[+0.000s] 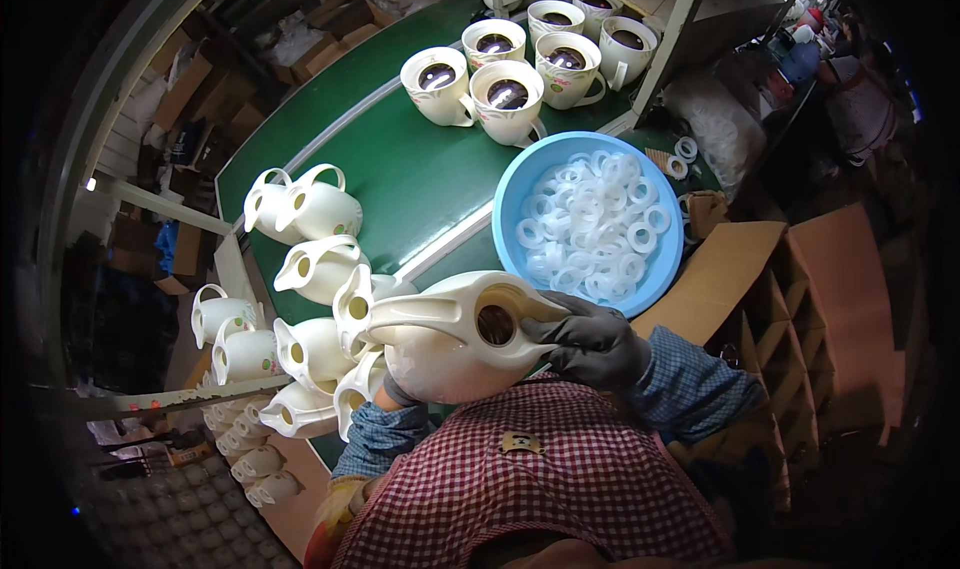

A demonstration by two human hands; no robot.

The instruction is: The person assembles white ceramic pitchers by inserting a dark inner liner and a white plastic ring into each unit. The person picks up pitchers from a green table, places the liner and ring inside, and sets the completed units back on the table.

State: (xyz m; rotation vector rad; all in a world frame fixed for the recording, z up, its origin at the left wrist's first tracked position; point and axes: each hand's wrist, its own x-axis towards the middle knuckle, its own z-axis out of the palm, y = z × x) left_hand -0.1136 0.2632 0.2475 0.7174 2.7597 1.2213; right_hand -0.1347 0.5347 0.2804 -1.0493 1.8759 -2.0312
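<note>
A cream-white jug with a broad handle and a spout is held in front of my apron. Its round mouth faces up and shows something dark and shiny inside. My left hand supports the jug's body from below on the left; most of that hand is hidden behind it. My right hand, in a dark grey glove, has its fingers closed at the rim by the mouth. Just beyond the right hand stands a light blue basin full of translucent white rings.
Several similar jugs crowd the left side of the green table. At the back stand several white handled vessels with dark, shiny insides. An open cardboard box with dividers is at the right, and a metal post rises behind.
</note>
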